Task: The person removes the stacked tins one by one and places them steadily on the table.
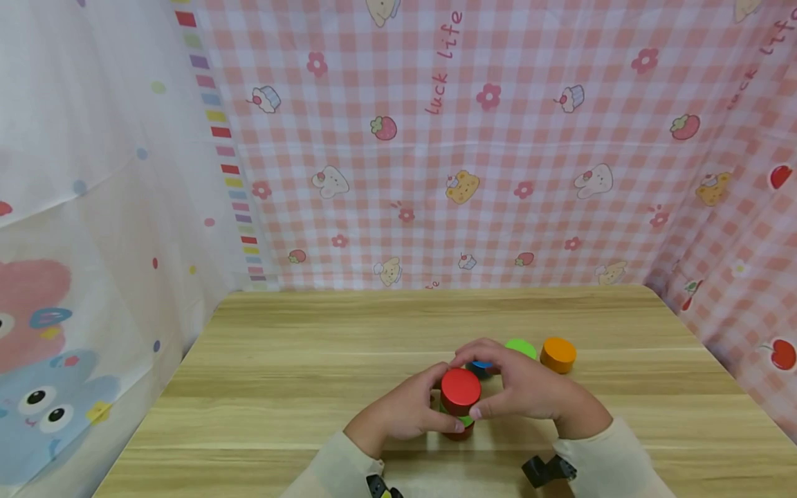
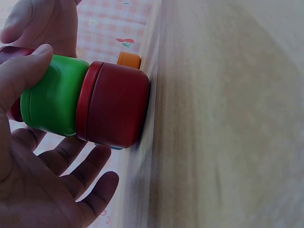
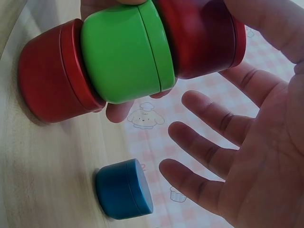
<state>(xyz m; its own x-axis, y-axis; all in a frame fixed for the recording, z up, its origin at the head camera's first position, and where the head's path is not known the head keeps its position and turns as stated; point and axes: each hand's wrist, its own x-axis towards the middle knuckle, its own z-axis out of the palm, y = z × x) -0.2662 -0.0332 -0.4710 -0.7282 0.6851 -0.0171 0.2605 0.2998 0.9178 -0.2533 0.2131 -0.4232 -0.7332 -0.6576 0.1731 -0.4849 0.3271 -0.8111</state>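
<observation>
Three round lidded tins stand stacked on the table: a bottom red tin (image 2: pixel 116 104), a green tin (image 3: pixel 126 54) in the middle and a top red tin (image 1: pixel 461 387). My left hand (image 1: pixel 411 408) holds the stack from the left, its thumb on the green tin and its fingers partly hidden behind. From the right, my right hand (image 1: pixel 529 384) grips the top red tin between thumb and index finger. Its other fingers are spread off the tins, as the right wrist view shows. The top tin looks slightly offset from the green one there.
Just behind the stack sits a blue tin (image 3: pixel 121 190). A second green tin (image 1: pixel 520 347), partly covered by the right hand, and an orange tin (image 1: pixel 558 355) stand farther back to the right. The wooden table (image 1: pixel 299 360) ends at a checked pink curtain (image 1: pixel 423 166).
</observation>
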